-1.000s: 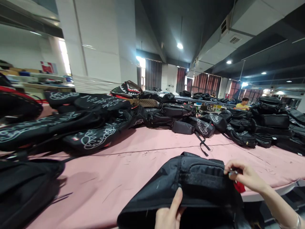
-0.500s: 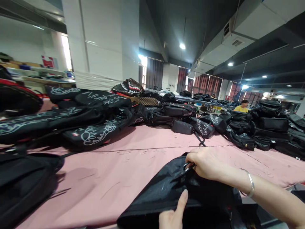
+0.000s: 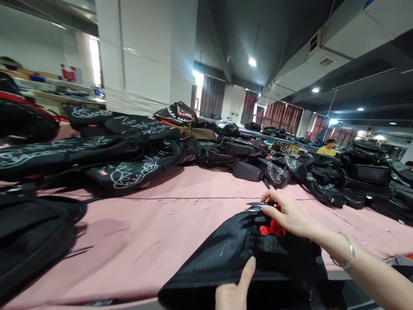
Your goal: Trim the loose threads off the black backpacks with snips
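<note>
A plain black bag (image 3: 226, 254) lies at the near edge of the pink-covered table (image 3: 161, 224). My left hand (image 3: 232, 289) grips the bag's near edge, thumb pressed up against the fabric. My right hand (image 3: 288, 214), with a silver bracelet on its wrist, is closed on small red-handled thread snips (image 3: 269, 226). The snips' dark blades (image 3: 259, 203) point left over the top edge of the bag.
Black bags with white doodle prints (image 3: 125, 174) are piled along the table's left and far side. Another black bag (image 3: 29, 232) lies at the near left. More stacked bags (image 3: 368, 172) stand at the right. A person in a yellow shirt (image 3: 327, 148) sits far back.
My right hand moved from the bag's right end leftward to its top edge, and the snips' blades now show. My left hand has stayed on the near edge.
</note>
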The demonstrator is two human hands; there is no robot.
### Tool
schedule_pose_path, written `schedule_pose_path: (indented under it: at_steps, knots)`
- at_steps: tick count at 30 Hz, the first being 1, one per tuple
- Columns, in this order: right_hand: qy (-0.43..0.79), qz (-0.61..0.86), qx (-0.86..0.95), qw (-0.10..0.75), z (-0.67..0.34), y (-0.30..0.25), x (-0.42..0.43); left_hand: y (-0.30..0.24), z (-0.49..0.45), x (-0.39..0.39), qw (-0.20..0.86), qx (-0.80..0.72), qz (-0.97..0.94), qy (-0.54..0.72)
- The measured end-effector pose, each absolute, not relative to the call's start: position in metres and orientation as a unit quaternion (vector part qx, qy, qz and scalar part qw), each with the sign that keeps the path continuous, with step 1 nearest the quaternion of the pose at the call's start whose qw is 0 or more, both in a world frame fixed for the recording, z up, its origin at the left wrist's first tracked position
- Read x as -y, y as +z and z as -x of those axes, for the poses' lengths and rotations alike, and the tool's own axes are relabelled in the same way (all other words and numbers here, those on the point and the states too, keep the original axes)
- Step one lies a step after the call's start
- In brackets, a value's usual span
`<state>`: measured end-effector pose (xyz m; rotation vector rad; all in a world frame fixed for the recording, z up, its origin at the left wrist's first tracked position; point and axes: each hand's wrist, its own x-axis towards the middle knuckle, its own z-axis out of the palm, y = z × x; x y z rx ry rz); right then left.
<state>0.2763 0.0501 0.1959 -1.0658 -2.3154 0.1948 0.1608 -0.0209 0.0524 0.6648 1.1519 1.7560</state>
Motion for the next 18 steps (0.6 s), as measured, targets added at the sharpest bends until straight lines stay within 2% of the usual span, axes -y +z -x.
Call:
schedule_pose_path:
  at_steps: [7,18]
  knots:
    - [-0.017,0.357,0.888,0.29,-0.299,0.182,-0.05,0.056,-0.16,0.022,0.454,-0.461,-0.267,0.715]
    - [-0.133,0.297,0.924,0.201,-0.295,0.185,-0.036,0.057,-0.162,0.022,0.453,-0.459,-0.267,0.716]
